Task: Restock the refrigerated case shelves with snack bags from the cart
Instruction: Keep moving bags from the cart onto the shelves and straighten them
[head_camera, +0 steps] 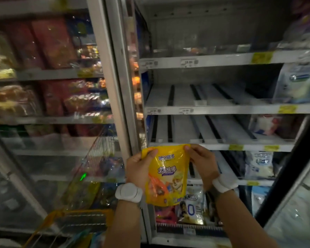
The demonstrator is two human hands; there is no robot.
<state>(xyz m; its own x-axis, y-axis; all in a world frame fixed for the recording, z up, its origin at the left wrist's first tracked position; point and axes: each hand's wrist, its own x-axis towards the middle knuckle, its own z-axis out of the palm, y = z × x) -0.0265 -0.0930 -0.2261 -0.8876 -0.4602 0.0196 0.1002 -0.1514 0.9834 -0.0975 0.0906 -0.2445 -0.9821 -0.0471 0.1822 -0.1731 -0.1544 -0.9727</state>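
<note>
Seen from the head camera, a person holds a glossy yellow plastic snack bag (166,174) printed with cartoon figures upright in front of an open refrigerated case, both hands pinching its top corners. The left hand (140,169) grips the upper left edge, thumb over the front of the bag; the right hand (200,163) closes on the upper right corner. A white band (128,192) circles each wrist. The bag hangs just below the front lip of a white metal shelf (195,129) fitted with black divider rails, bare across most of its width, as is the similar shelf above it. Pale blue-and-white packets (297,83) stand at the right end of those shelves, and more packets sit on the bottom level behind the bag. Yellow price tags (261,57) mark the shelf edges. At lower left, the wire cart (89,208) with a yellow rim holds blurred packaged goods, beside a closed glass door (43,86) showing stocked shelves.
</note>
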